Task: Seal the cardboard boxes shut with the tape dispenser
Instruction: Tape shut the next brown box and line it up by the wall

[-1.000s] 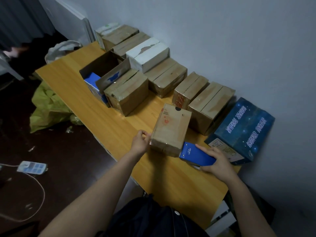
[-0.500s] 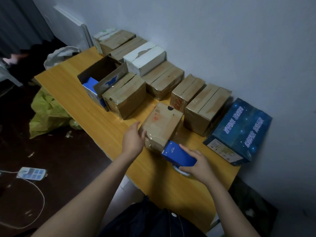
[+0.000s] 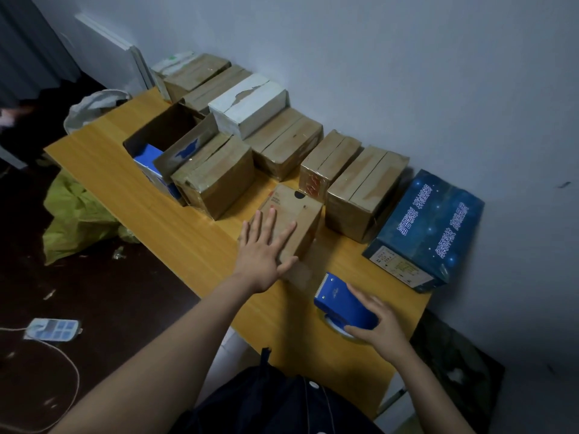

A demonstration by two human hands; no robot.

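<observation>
Dim, bluish light left the far-left floor nearly black, with wide-angle bending and softness toward the edges.

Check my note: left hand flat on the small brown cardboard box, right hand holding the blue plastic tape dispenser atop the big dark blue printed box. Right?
One error: the head view shows the blue plastic tape dispenser on the yellow wooden table, not atop the big dark blue printed box. Otherwise right: left hand flat on the small brown cardboard box, right hand holding the dispenser.
</observation>
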